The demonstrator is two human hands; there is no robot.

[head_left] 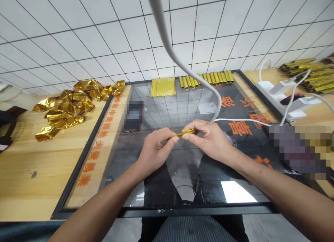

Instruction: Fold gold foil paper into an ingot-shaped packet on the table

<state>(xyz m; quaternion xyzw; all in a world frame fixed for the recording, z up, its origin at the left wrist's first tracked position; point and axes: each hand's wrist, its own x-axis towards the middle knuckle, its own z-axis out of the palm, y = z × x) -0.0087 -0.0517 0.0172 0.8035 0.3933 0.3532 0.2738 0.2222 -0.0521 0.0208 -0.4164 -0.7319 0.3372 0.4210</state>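
Note:
Both of my hands meet over the middle of a glass-topped table [182, 106]. A thin rolled strip of gold foil [182, 133] runs between them. My left hand [153, 148] pinches its left end with thumb and fingers closed. My right hand [208, 139] is closed round its right end. A flat sheet of gold foil [163, 86] lies at the far edge of the glass. Beside it stands a row of several finished gold foil rolls [206, 79].
A heap of folded gold foil shapes [70, 104] lies on the wooden bench at left. More gold rolls [310, 75] are stacked at far right. A white power strip [284, 96] with cables sits on the right. A white cable [167, 43] hangs down close to my hands. A phone [133, 117] lies on the glass.

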